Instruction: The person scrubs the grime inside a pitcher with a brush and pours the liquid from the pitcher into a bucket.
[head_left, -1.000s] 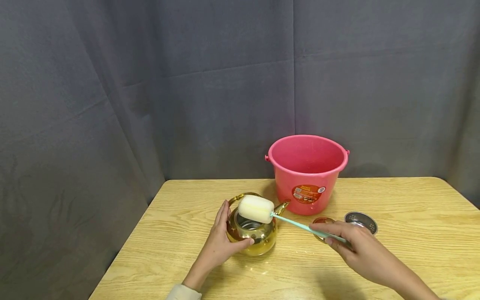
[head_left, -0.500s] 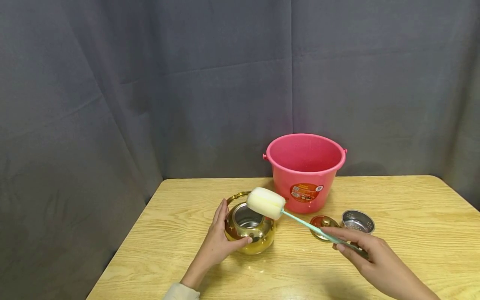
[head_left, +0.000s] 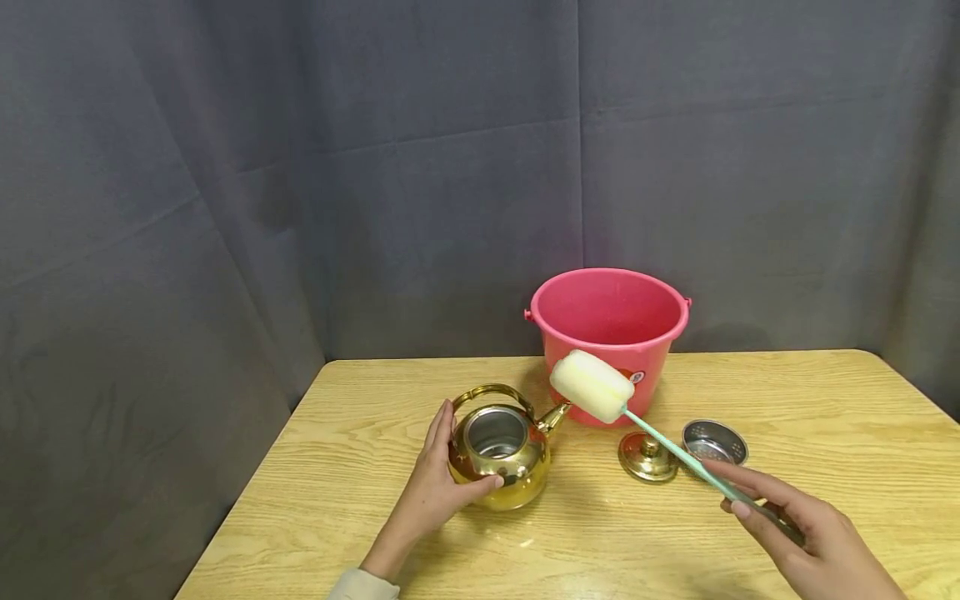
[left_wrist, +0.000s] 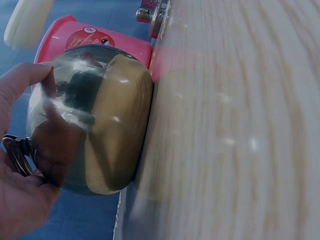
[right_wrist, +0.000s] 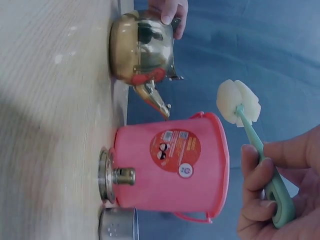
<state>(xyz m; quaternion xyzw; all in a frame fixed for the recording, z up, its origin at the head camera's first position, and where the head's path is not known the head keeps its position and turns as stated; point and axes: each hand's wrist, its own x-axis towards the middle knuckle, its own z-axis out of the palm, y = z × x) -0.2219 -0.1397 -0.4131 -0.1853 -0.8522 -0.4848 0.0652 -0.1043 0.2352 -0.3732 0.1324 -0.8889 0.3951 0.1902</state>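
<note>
A gold teapot (head_left: 521, 483) stands uncovered on the table, its silvery inside showing and its spout pointing right. My left hand (head_left: 435, 487) holds its left side, thumb across the front; in the left wrist view, fingers (left_wrist: 30, 190) curl by its handle. My right hand (head_left: 817, 533) grips the green handle of a bottle brush with a pale sponge head (head_left: 592, 385). That head is raised in the air, right of the teapot and in front of the pink bucket in the head view. In the right wrist view, fingers and thumb wrap around the brush handle (right_wrist: 280, 195).
Behind the teapot stands a pink bucket (head_left: 652, 354) with a red label. A gold lid (head_left: 647, 461) with a knob lies on the table, and beside it is a perforated metal strainer (head_left: 715, 442). Grey cloth (head_left: 450, 208) hangs behind the wooden table (head_left: 337, 467).
My right hand has moved the brush rightward, from over the teapot's opening to beside its spout. The lid and strainer have come into fuller view. My left hand stays on the teapot.
</note>
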